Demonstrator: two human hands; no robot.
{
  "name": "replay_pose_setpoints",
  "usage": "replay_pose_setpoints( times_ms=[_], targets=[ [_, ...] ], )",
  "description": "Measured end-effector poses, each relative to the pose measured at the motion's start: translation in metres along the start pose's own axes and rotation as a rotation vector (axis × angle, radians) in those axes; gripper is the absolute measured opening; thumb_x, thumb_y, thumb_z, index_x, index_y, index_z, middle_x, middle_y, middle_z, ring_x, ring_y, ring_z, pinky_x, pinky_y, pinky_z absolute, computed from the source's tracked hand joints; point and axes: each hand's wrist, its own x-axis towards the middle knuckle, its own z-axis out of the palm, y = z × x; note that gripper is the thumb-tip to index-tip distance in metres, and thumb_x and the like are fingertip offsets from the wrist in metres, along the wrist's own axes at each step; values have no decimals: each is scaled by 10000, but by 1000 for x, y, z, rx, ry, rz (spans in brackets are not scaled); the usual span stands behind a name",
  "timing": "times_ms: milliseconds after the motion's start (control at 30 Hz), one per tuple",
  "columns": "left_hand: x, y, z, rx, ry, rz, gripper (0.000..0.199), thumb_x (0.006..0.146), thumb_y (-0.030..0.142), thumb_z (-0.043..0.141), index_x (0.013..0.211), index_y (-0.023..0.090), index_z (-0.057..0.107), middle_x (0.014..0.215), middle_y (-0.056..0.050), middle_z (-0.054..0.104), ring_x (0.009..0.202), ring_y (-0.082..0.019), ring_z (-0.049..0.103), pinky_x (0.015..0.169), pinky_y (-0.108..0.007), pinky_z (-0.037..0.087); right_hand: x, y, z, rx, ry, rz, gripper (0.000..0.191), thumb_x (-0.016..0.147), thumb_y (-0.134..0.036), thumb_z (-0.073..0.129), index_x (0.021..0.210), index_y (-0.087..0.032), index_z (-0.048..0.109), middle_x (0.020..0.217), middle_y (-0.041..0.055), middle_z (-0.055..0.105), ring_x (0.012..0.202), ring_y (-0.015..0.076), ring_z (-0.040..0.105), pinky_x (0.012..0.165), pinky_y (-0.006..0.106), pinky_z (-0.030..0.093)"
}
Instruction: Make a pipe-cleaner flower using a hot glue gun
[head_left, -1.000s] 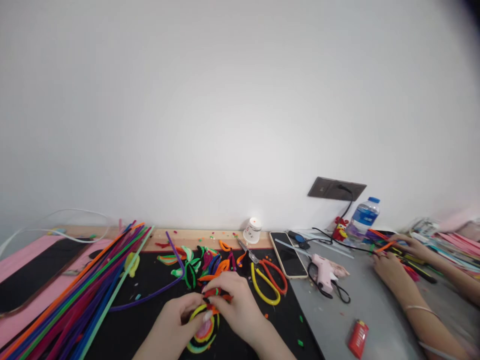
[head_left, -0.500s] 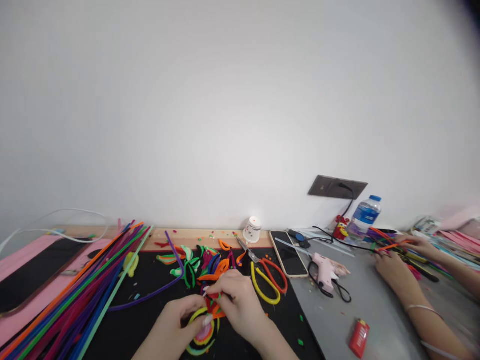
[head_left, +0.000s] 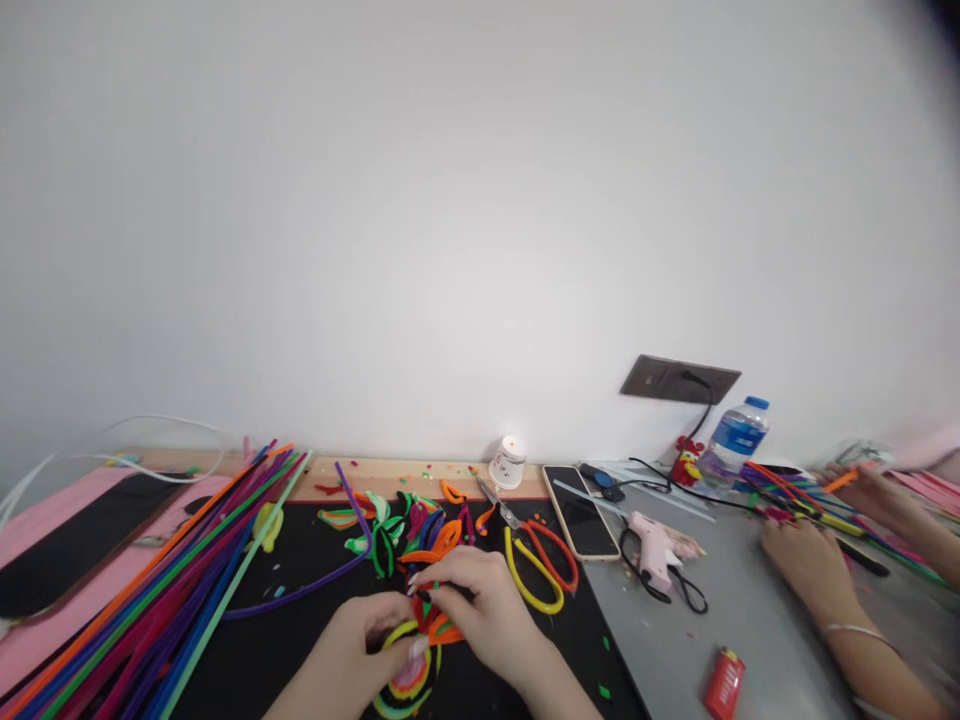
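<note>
Low in the middle of the view, my left hand (head_left: 352, 645) is closed on a round pipe-cleaner piece (head_left: 409, 682) with yellow, black, orange and pink rings. My right hand (head_left: 495, 612) pinches an orange and red pipe-cleaner loop (head_left: 444, 630) at the upper edge of the round piece. The fingers partly hide where the two pieces meet. Just beyond my hands lie several bent pipe-cleaner petals (head_left: 382, 540) in green, white, orange and purple. Scissors (head_left: 536, 555) with yellow and orange handles rest to the right of my right hand.
Long pipe cleaners (head_left: 172, 570) lie in a bundle at left, over a pink case (head_left: 45, 520). A white cup (head_left: 508, 463), phone (head_left: 583, 515), pink glue gun (head_left: 654, 545), red lighter (head_left: 724, 683) and water bottle (head_left: 739, 440) stand or lie rightward. A co-worker's hands (head_left: 810, 570) handle pipe cleaners at far right.
My hands stay close together on the pieces, with only a slight shift of the right fingers. The co-worker's far hand has lifted an orange pipe cleaner to the right.
</note>
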Motion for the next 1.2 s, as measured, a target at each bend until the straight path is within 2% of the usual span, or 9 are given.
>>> replay_pose_setpoints(
  times_ms=[200, 433, 533, 600, 700, 800, 900, 1000, 1200],
  targets=[
    [-4, -3, 2, -8, -34, 3, 113, 712, 225, 579, 639, 150, 536, 585, 42, 478, 592, -130, 457, 565, -227, 359, -2, 3, 0, -110, 16, -15, 215, 786, -73, 547, 855, -176, 721, 799, 36, 736, 730, 164, 655, 711, 241, 464],
    [-1, -5, -1, -35, -7, 18, 115, 705, 254, 620, 676, 149, 584, 602, 35, 558, 613, -141, 518, 587, -227, 392, 0, 3, -1, -15, -10, 72, 219, 788, -102, 557, 909, -204, 709, 836, 18, 733, 759, 142, 669, 736, 209, 479],
    [1, -4, -2, -102, 35, 20, 136, 702, 279, 645, 725, 153, 601, 654, 15, 622, 694, -165, 573, 644, -234, 427, 1, 6, -10, -60, 82, 84, 230, 804, -137, 540, 981, -207, 671, 868, 22, 716, 791, 155, 654, 754, 236, 480],
    [2, -3, -3, -157, 82, -4, 189, 700, 330, 657, 764, 161, 602, 700, -5, 669, 688, -168, 597, 556, -203, 428, 2, 13, -22, -147, 221, 124, 222, 837, -160, 487, 980, -201, 653, 897, 39, 701, 822, 171, 642, 762, 260, 475],
    [3, -4, -2, -205, 192, -54, 320, 644, 439, 689, 801, 175, 597, 763, -25, 709, 538, -140, 573, 344, -157, 323, 1, 28, -50, -318, 464, 265, 236, 853, -199, 427, 976, -177, 628, 901, 79, 677, 800, 197, 629, 739, 297, 477],
    [4, -7, -2, -250, 284, -65, 385, 580, 482, 725, 774, 179, 589, 803, -32, 722, 462, -115, 540, 306, -152, 330, -9, 46, -87, -615, 665, 436, 313, 806, -231, 442, 1068, -132, 582, 937, 127, 630, 878, 256, 586, 811, 383, 446],
    [6, -10, -4, -276, 305, -56, 391, 576, 474, 735, 779, 174, 587, 819, -39, 722, 466, -107, 538, 303, -144, 344, -28, 60, -120, -875, 762, 796, 440, 745, -319, 510, 1147, -144, 549, 1029, 179, 566, 1006, 347, 515, 842, 485, 396],
    [7, -12, -5, -270, 288, -46, 377, 595, 468, 728, 787, 173, 594, 816, -36, 718, 466, -98, 528, 306, -142, 358, -47, 68, -138, -880, 888, 1111, 548, 698, -421, 537, 1200, -204, 502, 1183, 209, 466, 1078, 435, 434, 791, 529, 387],
    [9, -17, -3, -290, 370, -33, 478, 528, 515, 751, 825, 168, 611, 767, -30, 716, 422, -98, 522, 280, -147, 347, -70, 90, -151, -785, 1052, 1222, 814, 543, -378, 663, 1239, -57, 387, 1149, 363, 409, 985, 470, 483, 669, 505, 405]
  ],
)
